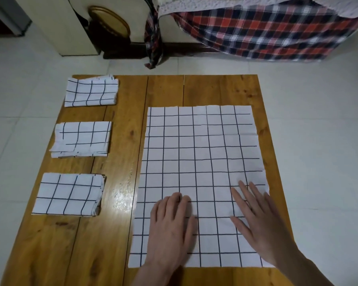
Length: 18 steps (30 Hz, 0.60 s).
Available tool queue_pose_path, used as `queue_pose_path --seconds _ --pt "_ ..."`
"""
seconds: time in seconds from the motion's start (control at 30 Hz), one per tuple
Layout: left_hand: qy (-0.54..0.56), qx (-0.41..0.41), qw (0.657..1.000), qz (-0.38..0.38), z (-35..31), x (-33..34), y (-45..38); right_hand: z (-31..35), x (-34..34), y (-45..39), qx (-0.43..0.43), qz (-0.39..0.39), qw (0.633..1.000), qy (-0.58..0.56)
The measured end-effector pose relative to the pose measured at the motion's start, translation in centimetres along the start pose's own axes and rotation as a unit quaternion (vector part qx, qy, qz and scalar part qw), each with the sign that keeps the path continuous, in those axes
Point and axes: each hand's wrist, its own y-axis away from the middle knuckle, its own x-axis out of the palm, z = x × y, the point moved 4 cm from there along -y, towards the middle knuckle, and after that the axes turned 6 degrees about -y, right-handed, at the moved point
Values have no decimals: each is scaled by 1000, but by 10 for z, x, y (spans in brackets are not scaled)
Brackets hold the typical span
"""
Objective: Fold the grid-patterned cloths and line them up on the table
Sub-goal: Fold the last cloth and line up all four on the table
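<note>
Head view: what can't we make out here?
- Spread cloth: the part under the left hand and right hand is covered.
- Three folded cloths: layer count too fine to tell.
- Table: near edge cut off by the frame bottom.
- Plaid fabric: top cropped.

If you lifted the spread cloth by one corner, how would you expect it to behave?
The spread cloth would probably droop limply; it lies thin and flat with soft creases. It looks light. It may slide easily on the glossy table, which is perhaps why both hands press it.
</note>
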Motion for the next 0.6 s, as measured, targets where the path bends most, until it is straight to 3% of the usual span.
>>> queue_pose_path --seconds 0.2,0.3,0.43,0.6 --pt "-24 34 999 -26 11 -8 -27 5 -14 21 -2 -62 998 -24" --pt "-45 45 998 -18 23 -7 -51 1 -25 -2 -3 -105 994 -30" --pt "-54 67 996 -13 35 2 -67 -13 -25 -43 -12 -100 994 -39" --pt "-36 82 995 -36 42 5 -63 -19 -22 -60 -79 -136 987 -41"
